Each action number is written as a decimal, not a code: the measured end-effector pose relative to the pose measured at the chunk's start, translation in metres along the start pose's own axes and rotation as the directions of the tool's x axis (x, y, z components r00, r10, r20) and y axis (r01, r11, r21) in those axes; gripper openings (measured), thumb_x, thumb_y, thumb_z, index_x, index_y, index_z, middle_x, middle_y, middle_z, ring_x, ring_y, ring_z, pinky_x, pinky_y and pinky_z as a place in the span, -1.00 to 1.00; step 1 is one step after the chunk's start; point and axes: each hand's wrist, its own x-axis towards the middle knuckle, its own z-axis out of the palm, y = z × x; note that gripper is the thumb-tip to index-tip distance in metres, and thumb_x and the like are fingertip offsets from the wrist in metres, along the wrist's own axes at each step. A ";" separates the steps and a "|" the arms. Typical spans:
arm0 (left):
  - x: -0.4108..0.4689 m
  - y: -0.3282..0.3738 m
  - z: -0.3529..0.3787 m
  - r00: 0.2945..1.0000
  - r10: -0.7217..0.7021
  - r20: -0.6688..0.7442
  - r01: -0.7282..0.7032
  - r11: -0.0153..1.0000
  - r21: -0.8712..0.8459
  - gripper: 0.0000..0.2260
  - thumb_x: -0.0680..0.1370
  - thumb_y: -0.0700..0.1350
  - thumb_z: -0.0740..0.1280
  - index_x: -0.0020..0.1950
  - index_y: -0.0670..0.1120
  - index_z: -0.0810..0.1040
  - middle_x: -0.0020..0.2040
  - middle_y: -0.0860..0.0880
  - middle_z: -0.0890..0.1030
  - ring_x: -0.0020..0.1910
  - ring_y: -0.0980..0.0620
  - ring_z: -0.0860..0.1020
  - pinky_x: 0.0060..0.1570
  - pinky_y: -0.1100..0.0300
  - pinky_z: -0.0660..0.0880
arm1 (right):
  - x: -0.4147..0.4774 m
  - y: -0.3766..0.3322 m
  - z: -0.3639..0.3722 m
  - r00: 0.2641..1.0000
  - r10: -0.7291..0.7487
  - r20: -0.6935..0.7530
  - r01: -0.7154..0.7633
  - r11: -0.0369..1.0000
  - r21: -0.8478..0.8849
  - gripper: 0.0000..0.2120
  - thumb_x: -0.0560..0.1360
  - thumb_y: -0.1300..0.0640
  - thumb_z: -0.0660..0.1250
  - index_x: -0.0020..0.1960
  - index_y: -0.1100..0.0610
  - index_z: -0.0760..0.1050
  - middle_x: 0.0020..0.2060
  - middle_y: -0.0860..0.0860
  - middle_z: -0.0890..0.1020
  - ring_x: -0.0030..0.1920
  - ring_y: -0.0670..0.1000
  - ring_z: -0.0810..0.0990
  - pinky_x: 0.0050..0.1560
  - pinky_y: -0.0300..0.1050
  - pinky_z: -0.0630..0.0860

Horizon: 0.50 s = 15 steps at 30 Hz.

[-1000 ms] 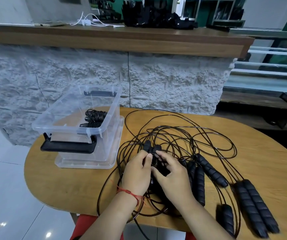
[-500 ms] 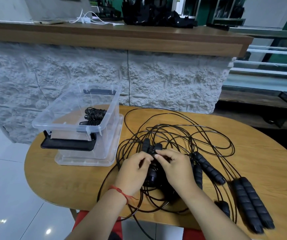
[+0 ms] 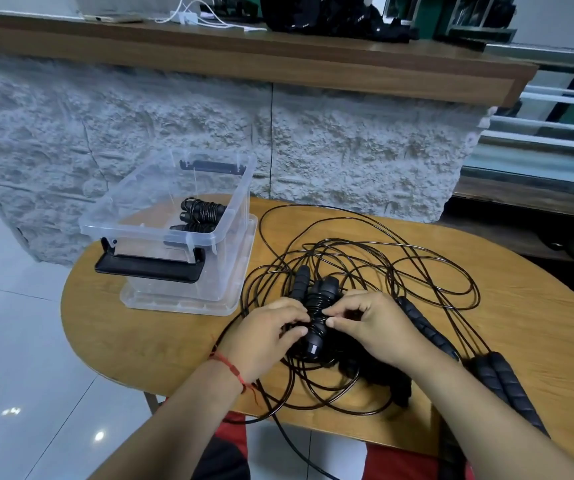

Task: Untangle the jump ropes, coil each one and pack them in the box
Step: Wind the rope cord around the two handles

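Two hands work at the near edge of the surface. The left hand (image 3: 264, 336) grips a handle pair (image 3: 316, 306), and the right hand (image 3: 379, 323) pinches the thin cord (image 3: 317, 320) wound round it. The cord looks light, springy and slick, and would likely uncoil if let go. The ribbed handles give the surest hold. Other handles (image 3: 500, 379) lie to the right, with loose loops (image 3: 358, 265) sprawling beyond. Farther left on the wooden surface (image 3: 520, 306) stands the clear box (image 3: 147, 233), with one coiled rope (image 3: 202, 213) inside. Behind it are a rough stone wall (image 3: 347, 150) and a wooden ledge (image 3: 278, 64).
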 end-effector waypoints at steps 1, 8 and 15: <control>0.002 0.000 -0.002 1.000 0.012 0.026 -0.013 1.000 0.025 -0.80 0.68 -0.03 0.37 0.28 0.04 0.67 0.29 0.26 0.54 0.19 0.31 0.53 0.22 0.23 0.54 | 0.000 0.000 -0.003 1.000 -0.004 0.026 0.005 1.000 -0.031 -0.87 0.52 0.10 0.57 0.04 -0.09 0.77 -0.11 -0.16 0.69 0.00 -0.13 0.67 0.15 -0.21 0.56; 0.006 0.008 0.000 0.995 0.084 0.055 -0.093 0.977 0.194 -0.75 0.75 -0.02 0.21 0.38 -0.01 0.53 0.31 0.07 0.59 0.29 0.11 0.51 0.17 0.31 0.41 | 0.016 -0.011 -0.019 0.962 -0.165 0.217 0.233 0.911 -0.340 -0.83 0.57 0.13 0.52 0.13 -0.05 0.75 -0.04 -0.20 0.63 0.02 -0.15 0.61 0.11 -0.21 0.54; 0.001 0.013 0.003 0.992 0.123 -0.030 -0.116 0.979 0.169 -0.76 0.73 -0.05 0.28 0.36 -0.01 0.62 0.24 0.10 0.64 0.24 0.20 0.51 0.17 0.51 0.33 | 0.029 -0.020 -0.017 0.926 -0.085 0.368 0.247 0.874 -0.418 -0.90 0.56 0.06 0.51 0.06 -0.11 0.74 -0.03 -0.18 0.61 0.04 -0.12 0.57 0.16 -0.04 0.52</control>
